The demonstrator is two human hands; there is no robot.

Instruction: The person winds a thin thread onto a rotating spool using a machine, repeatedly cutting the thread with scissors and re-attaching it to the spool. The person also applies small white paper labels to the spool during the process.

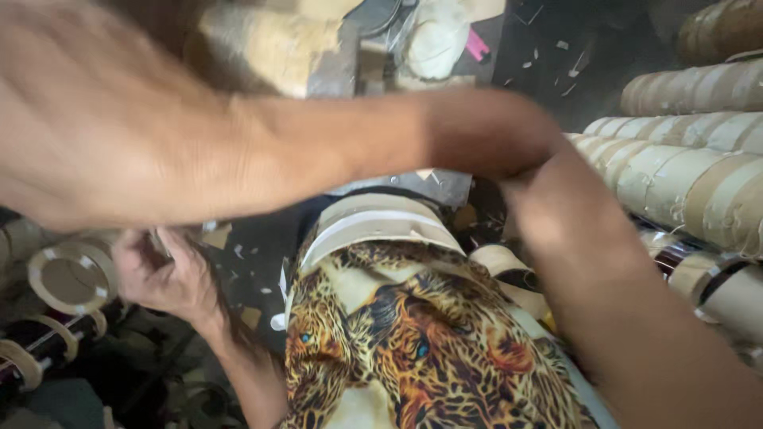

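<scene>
My right arm crosses the whole view: upper arm from the lower right, elbow near the middle, forearm running left. My right hand (63, 119) is huge and blurred at the upper left, close to the camera, so its fingers cannot be made out. Lower down, my left hand (163, 274) is curled around a small thin grey piece (159, 241), right beside a tan cardboard tape ring (71, 276). A wide tan roll (373, 222) rests on my lap, above a leopard-print cloth (397, 342).
Long tan cardboard tubes (683, 175) are stacked along the right side. More tape rings (24, 357) hang on a rod at the lower left. White paper scraps (238, 250) litter the dark floor. A grey metal block (445, 187) sits behind the forearm.
</scene>
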